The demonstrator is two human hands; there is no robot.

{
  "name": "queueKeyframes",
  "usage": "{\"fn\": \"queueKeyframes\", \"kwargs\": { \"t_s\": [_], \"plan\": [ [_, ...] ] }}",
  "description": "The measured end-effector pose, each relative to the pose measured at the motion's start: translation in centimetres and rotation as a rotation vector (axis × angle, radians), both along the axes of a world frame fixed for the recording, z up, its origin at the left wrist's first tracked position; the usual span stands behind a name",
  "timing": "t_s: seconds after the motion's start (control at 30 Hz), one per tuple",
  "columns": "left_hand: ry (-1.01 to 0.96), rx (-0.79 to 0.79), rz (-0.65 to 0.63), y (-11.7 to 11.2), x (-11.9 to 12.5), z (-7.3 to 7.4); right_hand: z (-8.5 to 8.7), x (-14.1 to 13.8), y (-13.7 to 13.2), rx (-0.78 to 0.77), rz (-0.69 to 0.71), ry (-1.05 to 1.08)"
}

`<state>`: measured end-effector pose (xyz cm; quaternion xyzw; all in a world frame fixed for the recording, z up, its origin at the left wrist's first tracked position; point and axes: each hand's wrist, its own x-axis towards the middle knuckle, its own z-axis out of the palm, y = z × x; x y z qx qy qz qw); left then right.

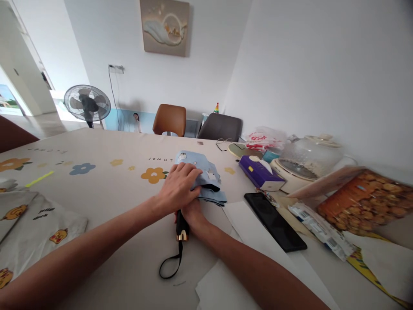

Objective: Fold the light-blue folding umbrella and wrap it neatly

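Note:
A folding umbrella [193, 160] with a light blue, printed canopy lies across the middle of the table, its panels bunched together. Over the canopy curl the fingers of my left hand [179, 185], pressing on the fabric. My right hand [192, 214] is closed around the umbrella near the base of the canopy, partly under the left, so some of its fingers are hidden. The black handle [182, 224] with a gold end points toward me, and a black wrist strap [171, 275] loops from it onto the tablecloth.
To the right are white paper sheets [245, 219], a black phone [275, 221], a purple tissue box [260, 172], a glass-lidded appliance [300, 168] and a snack bag [368, 200]. Eyeglasses [222, 144] sit farther back. Patterned cloth [45, 219] covers the left side.

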<state>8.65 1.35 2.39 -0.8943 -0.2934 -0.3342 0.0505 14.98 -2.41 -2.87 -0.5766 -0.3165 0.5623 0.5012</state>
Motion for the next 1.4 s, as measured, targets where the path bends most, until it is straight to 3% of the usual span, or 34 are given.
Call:
{"fn": "queueKeyframes", "kwargs": {
  "t_s": [0.13,0.37,0.5,0.73,0.9,1.1,1.3,1.4],
  "plan": [
    [0.057,0.206,0.028,0.1,-0.6,0.4,0.0,-0.2,0.1,-0.032,0.007,-0.157],
    [-0.196,0.303,0.267,1.2,-3.0,3.5,0.3,0.1,0.0,-0.064,-0.005,-0.008],
    [-0.059,0.34,0.195,2.2,-4.6,4.5,0.5,0.6,0.0,-0.038,0.052,0.09],
    [0.198,0.391,0.064,2.7,-6.0,4.7,2.0,1.6,-0.3,-0.068,0.122,0.216],
    [0.24,0.295,0.047,2.5,-6.0,4.5,2.0,1.3,-0.4,-0.085,0.094,0.186],
    [0.284,0.158,0.17,2.3,-5.9,4.2,0.6,0.4,-0.2,-0.036,0.042,0.024],
    [0.229,-0.168,0.322,1.9,-6.2,5.1,0.1,0.3,-0.3,-0.003,0.044,0.029],
    [0.189,-0.329,0.319,2.2,-6.6,5.5,0.1,0.4,-0.3,0.006,0.055,0.033]
  ]
}}
